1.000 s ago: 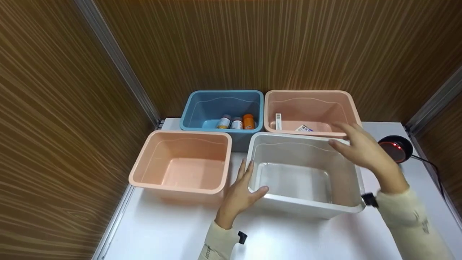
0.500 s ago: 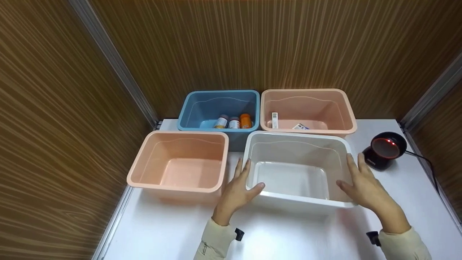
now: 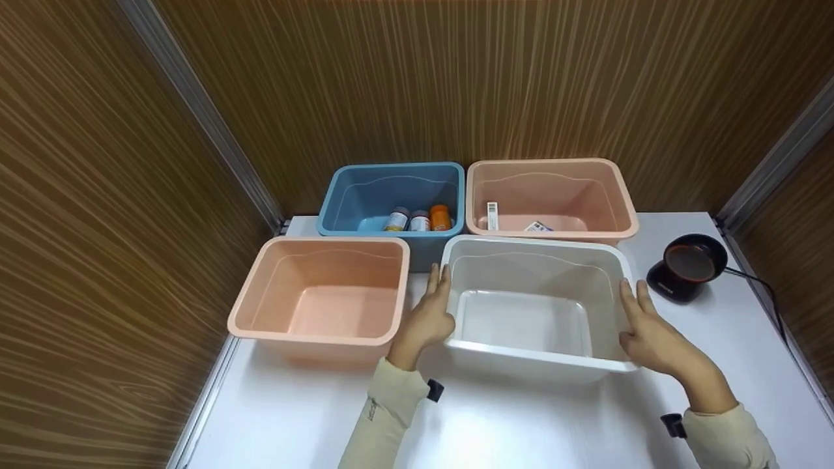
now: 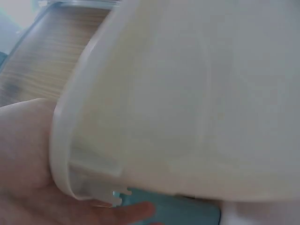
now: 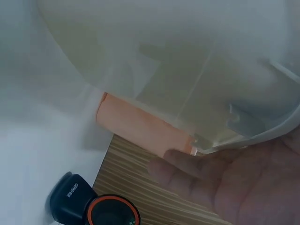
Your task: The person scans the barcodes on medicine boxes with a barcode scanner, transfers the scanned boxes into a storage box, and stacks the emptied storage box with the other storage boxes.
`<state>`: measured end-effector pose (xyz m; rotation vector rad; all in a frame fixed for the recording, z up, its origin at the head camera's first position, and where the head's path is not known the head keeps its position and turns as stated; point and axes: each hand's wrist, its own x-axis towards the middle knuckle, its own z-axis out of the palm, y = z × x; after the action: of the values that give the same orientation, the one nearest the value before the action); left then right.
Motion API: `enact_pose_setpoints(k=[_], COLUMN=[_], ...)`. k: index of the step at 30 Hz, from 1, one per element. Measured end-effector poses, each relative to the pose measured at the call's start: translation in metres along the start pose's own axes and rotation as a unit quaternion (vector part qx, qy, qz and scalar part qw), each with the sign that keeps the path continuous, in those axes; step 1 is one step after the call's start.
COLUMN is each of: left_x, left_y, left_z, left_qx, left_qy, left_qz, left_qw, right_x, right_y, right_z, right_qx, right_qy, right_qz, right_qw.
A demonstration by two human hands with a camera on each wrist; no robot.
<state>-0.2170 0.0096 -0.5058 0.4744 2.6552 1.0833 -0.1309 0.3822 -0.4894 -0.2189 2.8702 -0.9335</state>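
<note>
A white plastic bin (image 3: 541, 355) stands in the middle of the work area, its inside bare. My left hand (image 3: 427, 326) lies against the bin's left rim, fingers straight along the outer wall and thumb close to the rim. On the opposite side, my right hand (image 3: 655, 339) rests at the right rim with straight fingers pointing away from me. Both wrist views look at the bin's outer wall from below, with the left hand (image 4: 28, 150) and the right hand (image 5: 243, 187) flat beside the rim.
A peach bin (image 3: 319, 339) stands to the left. Behind are a blue bin (image 3: 391, 232) with several pill bottles (image 3: 419, 221) and another peach bin (image 3: 554, 232) with two small boxes (image 3: 492, 215). A black corded scanner (image 3: 681, 277) sits at right; wood-patterned panels (image 3: 417, 78) enclose the table.
My right hand has come from above the bin's back right corner down to its right side. My left thumb has drawn in toward the rim. The view has shifted slightly.
</note>
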Motion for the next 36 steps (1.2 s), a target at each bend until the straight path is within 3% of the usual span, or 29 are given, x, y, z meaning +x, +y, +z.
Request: enact_pose_setpoints(k=[4, 8, 15, 22, 28, 36], left_x=[0.005, 0.004, -0.004, -0.020, -0.036, -0.049], left_y=[0.004, 0.005, 0.008, 0.012, 0.017, 0.035], left_z=[0.000, -0.001, -0.006, -0.010, -0.024, -0.053], left_qx=[0.032, 0.037, 0.040, 0.050, 0.047, 0.040], left_qy=[-0.023, -0.006, 0.001, 0.016, 0.034, 0.034], left_qz=[-0.017, -0.022, 0.000, 0.032, 0.094, 0.109], left_qw=[0.9991, 0.9990, 0.9992, 0.9981, 0.9938, 0.9927], right_x=[-0.002, -0.003, -0.010, -0.023, -0.035, -0.044], right_y=[0.001, 0.001, -0.005, -0.011, -0.026, -0.054], right_z=[-0.004, -0.005, -0.007, -0.009, -0.016, -0.039], right_qx=[0.007, 0.020, 0.026, 0.015, 0.000, -0.047], right_qy=[-0.004, -0.002, 0.008, 0.032, 0.056, 0.067], right_qz=[-0.001, -0.010, -0.022, -0.034, -0.055, -0.040], right_qw=[1.0000, 0.9997, 0.9994, 0.9988, 0.9969, 0.9959])
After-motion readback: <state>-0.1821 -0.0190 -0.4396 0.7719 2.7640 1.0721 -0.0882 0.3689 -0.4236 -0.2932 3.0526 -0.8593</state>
